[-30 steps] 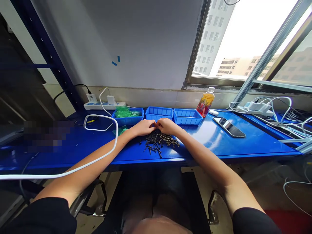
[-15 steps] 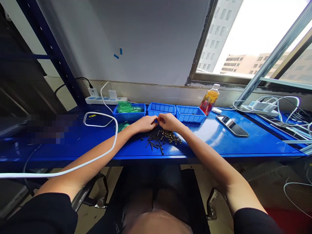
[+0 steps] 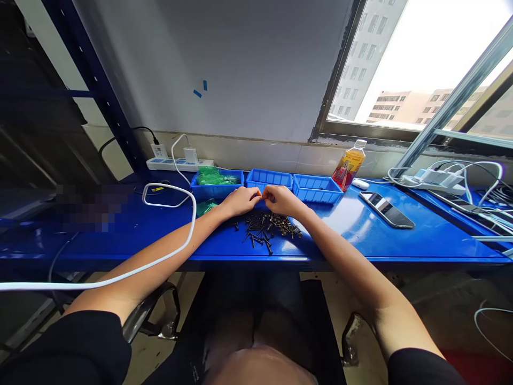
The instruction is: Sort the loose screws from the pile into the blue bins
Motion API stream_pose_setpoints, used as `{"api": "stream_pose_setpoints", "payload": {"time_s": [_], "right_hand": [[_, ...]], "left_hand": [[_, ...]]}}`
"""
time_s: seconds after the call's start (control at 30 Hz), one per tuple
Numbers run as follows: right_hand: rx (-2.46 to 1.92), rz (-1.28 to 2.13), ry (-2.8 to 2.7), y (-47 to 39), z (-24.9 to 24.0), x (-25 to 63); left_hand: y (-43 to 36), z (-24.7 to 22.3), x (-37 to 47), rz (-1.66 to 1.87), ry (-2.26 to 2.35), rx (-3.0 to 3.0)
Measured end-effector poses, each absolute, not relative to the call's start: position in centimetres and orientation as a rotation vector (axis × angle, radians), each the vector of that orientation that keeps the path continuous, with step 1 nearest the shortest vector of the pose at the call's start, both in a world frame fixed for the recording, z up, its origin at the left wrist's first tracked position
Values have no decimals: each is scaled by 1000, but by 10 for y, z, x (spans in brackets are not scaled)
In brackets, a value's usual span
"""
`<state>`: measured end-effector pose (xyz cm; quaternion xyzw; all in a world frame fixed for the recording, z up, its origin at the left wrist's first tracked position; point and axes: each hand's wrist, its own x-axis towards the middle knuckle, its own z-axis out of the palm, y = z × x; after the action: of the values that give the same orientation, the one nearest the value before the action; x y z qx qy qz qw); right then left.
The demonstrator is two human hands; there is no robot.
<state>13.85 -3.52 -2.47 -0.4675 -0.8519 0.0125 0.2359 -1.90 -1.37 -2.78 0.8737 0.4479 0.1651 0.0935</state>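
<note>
My left hand [image 3: 242,201] and my right hand [image 3: 278,199] meet fingertip to fingertip above the table. Both are closed in a pinch; whatever they hold, if anything, is too small or hidden to name. Just below them lies a loose heap of dark screws [image 3: 258,230], with shorter brassy pieces [image 3: 285,224] at its right side. Behind my hands stands the middle blue bin [image 3: 269,176], partly covered by them. The left blue bin [image 3: 218,191] holds green plastic bags [image 3: 212,176]. The right blue bin [image 3: 317,190] is beside the middle one. A green bag [image 3: 206,207] lies near my left wrist.
A drink bottle [image 3: 348,166], a small white case [image 3: 360,184] and a phone [image 3: 387,209] are on the right of the blue table [image 3: 348,240]. A white cable [image 3: 192,224] loops across my left forearm. Power strips [image 3: 180,163] sit at the back.
The view has shifted slightly, so everything appears a little further right. My hands stay together above the screws, with only slight finger movement.
</note>
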Motion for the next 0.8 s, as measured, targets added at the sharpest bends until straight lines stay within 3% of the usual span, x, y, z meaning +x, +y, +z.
{"api": "stream_pose_setpoints", "payload": {"time_s": [0.8], "right_hand": [[-1400, -64, -2257, -37, -21, 138]], "left_hand": [[-18, -26, -19, 569, 1336, 2595]]}}
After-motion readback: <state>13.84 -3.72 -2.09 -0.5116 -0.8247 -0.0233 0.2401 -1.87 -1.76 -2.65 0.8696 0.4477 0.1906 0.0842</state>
